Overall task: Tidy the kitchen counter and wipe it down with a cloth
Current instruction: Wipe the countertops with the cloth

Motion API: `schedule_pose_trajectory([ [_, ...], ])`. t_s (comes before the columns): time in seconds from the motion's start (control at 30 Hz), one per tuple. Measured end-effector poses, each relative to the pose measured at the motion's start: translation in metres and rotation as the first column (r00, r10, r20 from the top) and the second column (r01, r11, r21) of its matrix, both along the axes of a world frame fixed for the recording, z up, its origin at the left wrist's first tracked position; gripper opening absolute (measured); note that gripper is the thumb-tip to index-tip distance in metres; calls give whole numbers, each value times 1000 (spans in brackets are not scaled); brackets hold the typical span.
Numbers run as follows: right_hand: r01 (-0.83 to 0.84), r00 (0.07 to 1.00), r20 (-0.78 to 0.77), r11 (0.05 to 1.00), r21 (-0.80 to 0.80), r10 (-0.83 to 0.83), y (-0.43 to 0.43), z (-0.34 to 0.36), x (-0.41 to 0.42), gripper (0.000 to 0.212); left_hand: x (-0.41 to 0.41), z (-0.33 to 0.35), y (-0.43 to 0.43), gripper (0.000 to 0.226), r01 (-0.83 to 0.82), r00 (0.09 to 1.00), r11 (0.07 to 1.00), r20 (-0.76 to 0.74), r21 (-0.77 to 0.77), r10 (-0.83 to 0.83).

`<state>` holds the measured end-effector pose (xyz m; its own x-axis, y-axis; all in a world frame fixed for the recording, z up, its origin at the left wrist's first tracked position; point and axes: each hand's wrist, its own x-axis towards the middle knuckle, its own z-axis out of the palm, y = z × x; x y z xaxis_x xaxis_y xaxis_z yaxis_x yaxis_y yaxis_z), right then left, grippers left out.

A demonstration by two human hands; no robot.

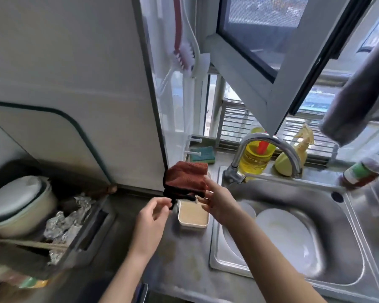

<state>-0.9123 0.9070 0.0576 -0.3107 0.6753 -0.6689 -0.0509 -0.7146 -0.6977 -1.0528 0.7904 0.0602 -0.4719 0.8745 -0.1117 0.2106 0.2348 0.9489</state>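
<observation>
In the head view, both bare forearms are extended forward from the lower edge toward the middle of the frame. The left hand (pixel 151 217) is held palm inward, its grip pinched on a dark dangling corner of the rust-red cloth with black edging (pixel 186 179). The right hand (pixel 219 204) is raised at about 3 o'clock of the cloth, thumb pressed against the cloth's right edge while the remaining fingers are spread loosely below it. The cloth is thus held in the air by both hands, bunched and folded, above the far end of the shallow cream rectangular tray (pixel 193 215). That tray rests on the grey worn surface (pixel 184 256), just beside the left rim of the stainless steel sink (pixel 346 226); a tan, flat lining is seen inside it. In the sink basin white round plates (pixel 287 235) are lying, under the curved chrome tap (pixel 269 138). At 12 o'clock of the sink, a yellow bottle with a red cap (pixel 255 156) and a pale yellow spray bottle (pixel 293 158) are stood on the ledge. At 9 o'clock of the hands, a pale lidded pot (pixel 18 206) is seated on the stove, with crumpled foil (pixel 64 226) beside it.
</observation>
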Motion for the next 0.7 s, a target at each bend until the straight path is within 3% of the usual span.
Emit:
schedule_pose_trajectory([
  [0.13, -23, 999, 32, 1000, 3, 23, 2, 3, -7, 24, -5, 3, 10, 25, 33, 999, 999, 15, 7, -33],
  [0.27, -47, 985, 175, 980, 195, 13, 0, 14, -12, 12, -7, 11, 19, 26, 32, 999, 999, 30, 27, -32],
  [0.43, 12, 938, 307, 902, 431, -159, -7, 19, -22, 13, -8, 22, 25, 31, 62, 974, 994, -222, 86, -42],
  [0.53, 42, 961, 219, 869, 493, -171, -8, 36, -24, 9, -10, 31, 27, 32, 124, 942, 989, -323, 78, -92],
  [0.7, 19, 1000, -13, 850, 527, -15, -12, 77, -22, 10, -4, 61, 29, 54, 212, 929, 972, -330, 104, -167],
])
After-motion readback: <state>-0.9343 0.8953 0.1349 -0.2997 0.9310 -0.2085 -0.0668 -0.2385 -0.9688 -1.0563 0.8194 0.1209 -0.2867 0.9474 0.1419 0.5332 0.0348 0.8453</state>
